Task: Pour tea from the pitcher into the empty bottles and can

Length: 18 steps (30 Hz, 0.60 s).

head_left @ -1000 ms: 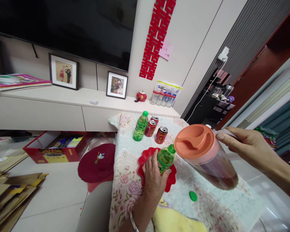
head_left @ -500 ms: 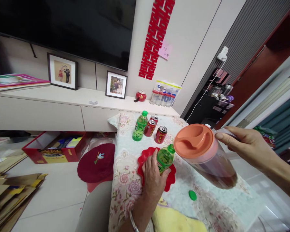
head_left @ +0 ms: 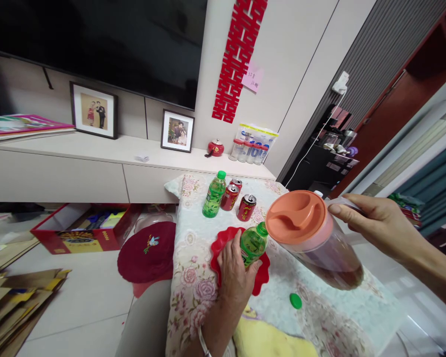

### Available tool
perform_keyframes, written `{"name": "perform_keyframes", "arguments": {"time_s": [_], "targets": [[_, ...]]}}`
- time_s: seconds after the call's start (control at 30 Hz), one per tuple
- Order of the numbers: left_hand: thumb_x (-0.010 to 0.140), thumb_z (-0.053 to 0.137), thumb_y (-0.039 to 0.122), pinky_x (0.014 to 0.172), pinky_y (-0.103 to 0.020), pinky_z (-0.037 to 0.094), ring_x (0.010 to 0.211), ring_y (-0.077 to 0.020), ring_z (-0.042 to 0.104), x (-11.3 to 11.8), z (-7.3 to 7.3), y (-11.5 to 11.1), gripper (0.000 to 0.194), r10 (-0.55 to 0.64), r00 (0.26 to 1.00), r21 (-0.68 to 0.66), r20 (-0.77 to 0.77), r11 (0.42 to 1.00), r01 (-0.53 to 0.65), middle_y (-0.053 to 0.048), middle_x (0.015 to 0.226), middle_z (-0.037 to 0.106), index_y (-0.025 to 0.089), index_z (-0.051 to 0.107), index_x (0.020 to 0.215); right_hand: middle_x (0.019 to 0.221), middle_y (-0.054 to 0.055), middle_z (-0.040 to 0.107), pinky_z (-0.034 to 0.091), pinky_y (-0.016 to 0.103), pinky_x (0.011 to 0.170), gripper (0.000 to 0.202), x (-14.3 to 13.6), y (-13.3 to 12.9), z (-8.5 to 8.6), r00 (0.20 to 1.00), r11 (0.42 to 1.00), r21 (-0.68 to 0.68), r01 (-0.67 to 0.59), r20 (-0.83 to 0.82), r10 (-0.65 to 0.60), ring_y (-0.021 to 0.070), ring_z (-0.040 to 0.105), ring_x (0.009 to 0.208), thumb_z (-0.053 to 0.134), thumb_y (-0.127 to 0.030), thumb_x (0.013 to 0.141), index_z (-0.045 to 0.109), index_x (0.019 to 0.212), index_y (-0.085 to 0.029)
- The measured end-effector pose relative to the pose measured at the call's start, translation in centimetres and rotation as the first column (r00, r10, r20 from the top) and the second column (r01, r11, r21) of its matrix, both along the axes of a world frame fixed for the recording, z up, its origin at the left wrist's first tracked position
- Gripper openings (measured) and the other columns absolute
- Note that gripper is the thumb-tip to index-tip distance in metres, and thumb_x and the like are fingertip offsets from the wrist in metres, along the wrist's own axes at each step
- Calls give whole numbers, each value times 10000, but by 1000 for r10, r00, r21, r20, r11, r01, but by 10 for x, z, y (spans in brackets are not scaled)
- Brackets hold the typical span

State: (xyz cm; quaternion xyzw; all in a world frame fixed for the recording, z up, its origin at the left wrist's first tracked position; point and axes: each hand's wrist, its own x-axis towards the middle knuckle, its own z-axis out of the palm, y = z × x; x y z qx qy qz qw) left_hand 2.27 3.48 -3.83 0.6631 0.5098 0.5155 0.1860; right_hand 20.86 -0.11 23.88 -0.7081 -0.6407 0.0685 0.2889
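Observation:
My left hand (head_left: 233, 270) is wrapped round a green bottle (head_left: 253, 243) that stands in a red scalloped dish (head_left: 216, 248). The bottle's mouth is close beside the rim of a clear pitcher (head_left: 329, 263) with an orange lid (head_left: 297, 217). My right hand (head_left: 371, 218) grips the pitcher by its handle and holds it tilted above the table, brown liquid inside. A loose green cap (head_left: 295, 301) lies on the flowered tablecloth (head_left: 193, 248). Behind the dish stand another green bottle (head_left: 214, 196) and several red cans (head_left: 247, 207).
A yellow cloth (head_left: 271, 339) lies at the near table edge. Left of the table are a dark red stool (head_left: 148, 253) and a red box (head_left: 78, 238) on the floor. A white cabinet (head_left: 59, 158) with picture frames and jars runs behind.
The view has shifted very slightly. Both hands, the bottle and the pitcher hold nearly the same places relative to each other.

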Motion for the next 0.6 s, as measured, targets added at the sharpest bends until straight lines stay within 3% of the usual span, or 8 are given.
{"name": "perform_keyframes", "arguments": {"time_s": [0.2, 0.6], "targets": [[807, 794, 169, 1102, -566, 481, 1302, -369, 614, 0, -1, 1, 824, 5, 1000, 4, 11, 1000, -5, -185, 1421, 637, 179, 389, 1524, 646, 9, 502, 352, 302, 570, 752, -2, 1, 1, 1000, 1000, 8, 16, 10, -16, 172, 425, 647, 635, -936, 640, 669, 637, -184], [815, 800, 173, 1107, -566, 481, 1341, -373, 587, 0, -2, 1, 840, 1, 1000, 4, -18, 1000, -1, -184, 1472, 609, 182, 367, 1534, 647, -7, 458, 357, 300, 564, 671, 12, -1, -15, 999, 999, 54, -4, -32, 6, 168, 417, 634, 650, -865, 723, 617, 642, -199]]}}
